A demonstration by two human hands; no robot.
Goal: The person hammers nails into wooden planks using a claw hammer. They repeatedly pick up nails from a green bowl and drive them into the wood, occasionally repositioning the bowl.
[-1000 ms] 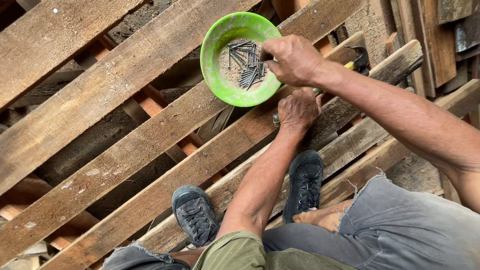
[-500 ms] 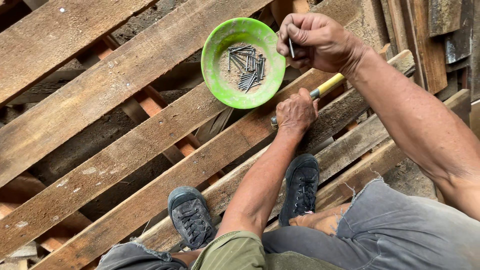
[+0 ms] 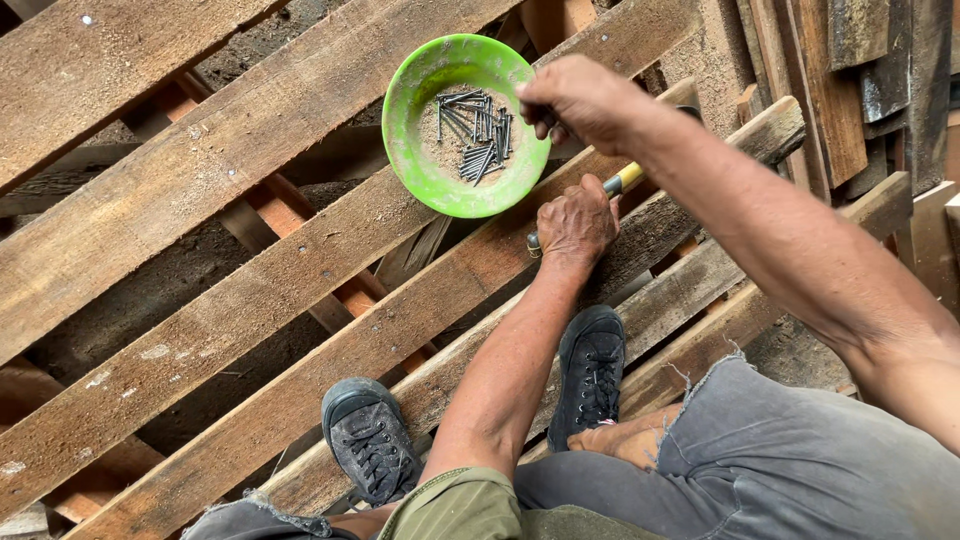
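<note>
Nails [image 3: 474, 130] lie in a loose dark heap inside the green bowl [image 3: 425, 175], which sits on a sloping plank [image 3: 250, 300] of the wooden frame. From the head camera I see that the right hand [image 3: 575, 98] has come back down to the bowl's right rim; half a second ago it was raised higher, with one nail pinched between the fingers. Now the fingers are curled together, but I cannot tell if a nail is between them. I judge this means it reaches for nails again. The left hand [image 3: 572, 222] stays closed around the hammer handle [image 3: 622, 182], yellow with a grey band, pressed on the same plank just below the bowl. Both shoes [image 3: 592, 372] rest on lower planks. No package, label or sign is visible; the bowl is plain.
</note>
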